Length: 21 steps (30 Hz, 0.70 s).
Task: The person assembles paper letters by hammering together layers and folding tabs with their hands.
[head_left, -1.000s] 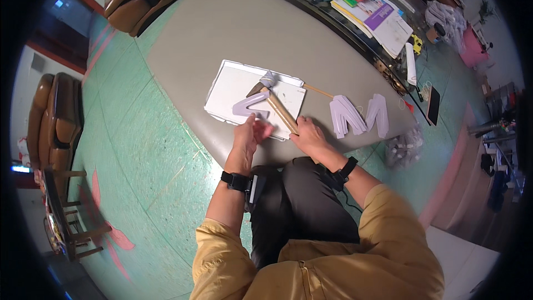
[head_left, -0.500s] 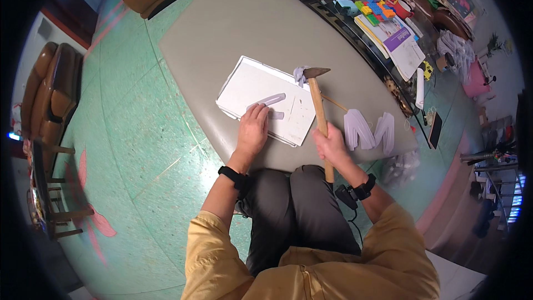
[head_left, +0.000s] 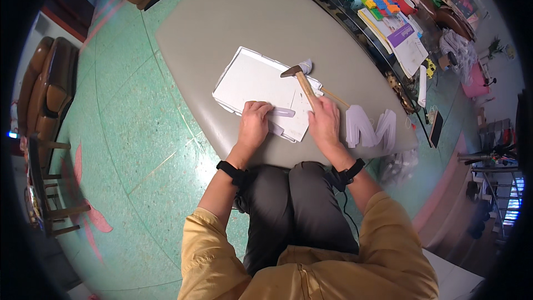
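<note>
My right hand grips the wooden handle of a hammer. The hammer's dark head points left, and its other end is wrapped in pale material. My left hand has its fingers closed on a pale purple strip, which reaches out to the right over a white shallow tray. A second pale strip lies below it, partly under the hand. The tray rests on a grey padded surface.
Two bundles of pale purple strips lie to the right of my right hand. A thin stick extends behind the hammer. Farther right, a dark table holds papers and colourful toy blocks. Brown sofas stand left.
The hammer has been turned around, so its dark end now points left and the wrapped end right. The upper strip has swung down from its upward slant. My right hand has moved up the handle.
</note>
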Each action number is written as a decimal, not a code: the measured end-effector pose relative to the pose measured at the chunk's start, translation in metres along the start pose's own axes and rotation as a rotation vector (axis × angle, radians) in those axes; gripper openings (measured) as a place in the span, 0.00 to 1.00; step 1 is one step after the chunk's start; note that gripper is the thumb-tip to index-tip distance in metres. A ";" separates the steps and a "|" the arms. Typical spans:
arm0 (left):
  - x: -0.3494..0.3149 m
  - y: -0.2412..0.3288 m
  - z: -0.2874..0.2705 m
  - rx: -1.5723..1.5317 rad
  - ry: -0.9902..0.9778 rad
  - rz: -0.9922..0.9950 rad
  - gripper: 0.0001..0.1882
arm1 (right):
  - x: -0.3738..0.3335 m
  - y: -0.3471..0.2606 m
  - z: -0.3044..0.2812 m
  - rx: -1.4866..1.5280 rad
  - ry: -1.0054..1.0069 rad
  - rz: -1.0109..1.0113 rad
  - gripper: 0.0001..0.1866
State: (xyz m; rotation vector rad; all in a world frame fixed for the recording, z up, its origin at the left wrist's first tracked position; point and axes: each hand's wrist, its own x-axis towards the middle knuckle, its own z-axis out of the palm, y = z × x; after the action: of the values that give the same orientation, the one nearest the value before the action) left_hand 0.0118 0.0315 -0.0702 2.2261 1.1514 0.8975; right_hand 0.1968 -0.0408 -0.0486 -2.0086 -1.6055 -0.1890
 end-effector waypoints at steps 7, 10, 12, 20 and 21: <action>0.002 -0.003 0.005 -0.090 -0.017 -0.008 0.13 | 0.017 -0.018 0.024 0.586 -0.354 -0.007 0.06; 0.002 -0.004 0.007 -0.108 -0.027 -0.024 0.13 | 0.019 -0.014 0.029 0.424 -0.482 0.004 0.05; 0.002 -0.005 0.007 -0.106 -0.027 -0.015 0.12 | 0.020 -0.013 0.031 0.394 -0.499 -0.015 0.06; 0.001 -0.006 0.004 -0.101 -0.054 0.000 0.14 | 0.023 -0.023 0.033 0.186 -0.572 0.002 0.09; 0.001 -0.006 0.003 -0.097 -0.056 0.026 0.15 | 0.022 -0.025 0.034 0.123 -0.578 0.003 0.09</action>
State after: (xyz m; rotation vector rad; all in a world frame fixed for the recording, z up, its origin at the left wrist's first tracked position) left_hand 0.0108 0.0349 -0.0756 2.1783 1.0339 0.8766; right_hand 0.1715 -0.0014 -0.0588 -2.0785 -1.8903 0.5270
